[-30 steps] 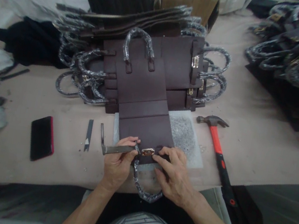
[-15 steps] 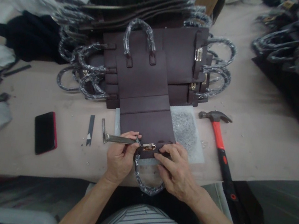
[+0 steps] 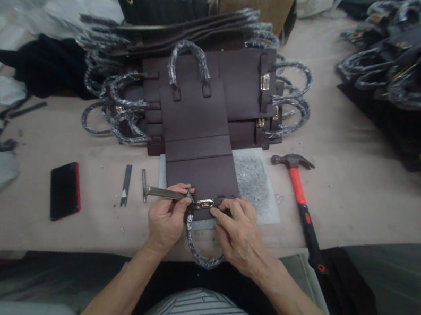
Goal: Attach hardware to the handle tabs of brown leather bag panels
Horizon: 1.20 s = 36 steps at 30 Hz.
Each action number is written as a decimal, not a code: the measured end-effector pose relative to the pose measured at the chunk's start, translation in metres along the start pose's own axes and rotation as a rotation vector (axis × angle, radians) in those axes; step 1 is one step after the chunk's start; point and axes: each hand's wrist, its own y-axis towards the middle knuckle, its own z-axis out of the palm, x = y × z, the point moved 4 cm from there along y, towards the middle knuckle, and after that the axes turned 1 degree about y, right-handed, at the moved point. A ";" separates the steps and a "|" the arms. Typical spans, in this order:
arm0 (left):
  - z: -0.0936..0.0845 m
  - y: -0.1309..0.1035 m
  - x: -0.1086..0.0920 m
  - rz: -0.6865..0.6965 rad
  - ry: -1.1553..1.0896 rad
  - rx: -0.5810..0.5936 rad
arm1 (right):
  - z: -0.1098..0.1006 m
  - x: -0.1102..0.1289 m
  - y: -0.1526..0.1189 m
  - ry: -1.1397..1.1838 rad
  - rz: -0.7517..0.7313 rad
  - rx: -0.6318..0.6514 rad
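A dark brown leather bag panel (image 3: 197, 139) lies flat in front of me, one wrapped handle at its far end and another (image 3: 199, 249) hanging over the table's near edge. My left hand (image 3: 164, 220) grips a flat metal tool (image 3: 160, 192), its tip at a small gold clasp (image 3: 205, 203) on the panel's near edge. My right hand (image 3: 236, 232) presses on the panel just right of the clasp, fingers touching it.
A red-handled hammer (image 3: 300, 199) lies to the right, on the table. A white pad (image 3: 258, 187) sits under the panel. A small blade (image 3: 124, 191) and a black phone (image 3: 64, 197) lie to the left. Stacks of similar bags (image 3: 248, 78) fill the back and right.
My view shifted slightly. Both hands stay at the clasp, the tool tip still against it; the right fingers crept a little closer to the clasp.
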 end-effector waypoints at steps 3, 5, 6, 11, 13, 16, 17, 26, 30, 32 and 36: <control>0.001 -0.001 0.001 -0.015 -0.028 -0.008 | 0.001 0.002 -0.002 -0.023 0.008 0.010; 0.002 -0.001 0.001 -0.027 -0.033 -0.014 | 0.001 0.003 -0.002 -0.037 0.011 0.032; 0.002 -0.002 0.001 -0.030 -0.029 -0.017 | 0.001 0.004 -0.002 -0.041 0.009 0.041; 0.001 -0.002 0.001 -0.060 0.005 -0.024 | -0.004 0.004 -0.002 -0.041 -0.041 0.036; 0.001 -0.002 0.002 -0.070 0.010 -0.016 | -0.004 0.002 -0.004 -0.038 -0.059 0.030; 0.001 -0.003 0.003 -0.070 0.014 -0.013 | -0.002 0.002 -0.007 -0.044 -0.077 0.013; 0.001 -0.003 0.003 -0.069 0.019 -0.014 | -0.001 0.002 -0.008 -0.051 -0.082 0.004; 0.002 -0.002 0.004 -0.055 0.021 -0.020 | -0.001 0.007 -0.006 -0.091 -0.037 -0.028; 0.001 -0.002 0.003 -0.033 0.027 -0.023 | -0.003 0.007 -0.005 -0.077 -0.043 -0.032; 0.001 -0.001 0.002 -0.016 0.031 -0.026 | -0.002 0.007 -0.005 -0.082 -0.043 -0.043; 0.001 -0.001 0.001 0.011 0.041 -0.025 | 0.001 0.006 -0.003 -0.102 -0.023 -0.042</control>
